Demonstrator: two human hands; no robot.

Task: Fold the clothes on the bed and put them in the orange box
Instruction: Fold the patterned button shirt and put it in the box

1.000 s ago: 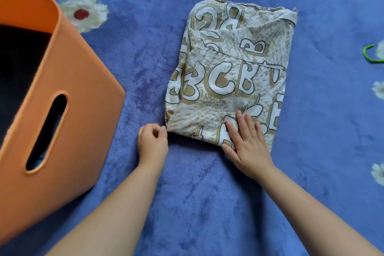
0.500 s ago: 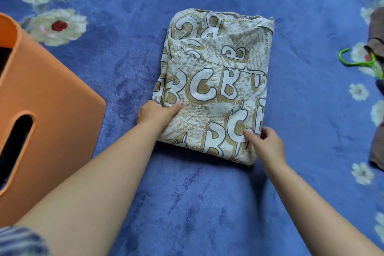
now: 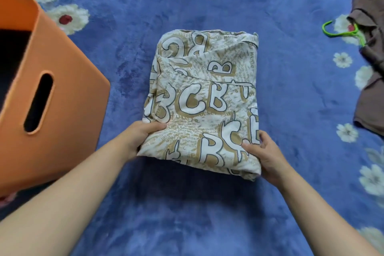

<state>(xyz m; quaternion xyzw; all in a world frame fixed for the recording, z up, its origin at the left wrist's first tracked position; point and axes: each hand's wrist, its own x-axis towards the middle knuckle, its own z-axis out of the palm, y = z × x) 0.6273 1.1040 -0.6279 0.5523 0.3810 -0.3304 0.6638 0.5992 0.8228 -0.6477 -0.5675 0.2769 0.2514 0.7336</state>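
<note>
Now the folded printed garment [image 3: 204,102] lies mid-frame on the blue blanket [image 3: 207,214], its near corners grasped by the left hand [image 3: 143,137] and right hand [image 3: 265,156]. It should be lifted level, supported underneath, toward the orange box [image 3: 62,110] at left.

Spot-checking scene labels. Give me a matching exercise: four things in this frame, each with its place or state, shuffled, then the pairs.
Things
1. folded letter-print garment
2. orange box
3. brown garment
4. green hanger

Places or states
A. far right edge, unfolded
B. left side, slot handle facing the camera
C. centre, near corners gripped by left hand and right hand
D. on the blanket, beside the brown cloth

Pairs: 1-C, 2-B, 3-A, 4-D
</note>
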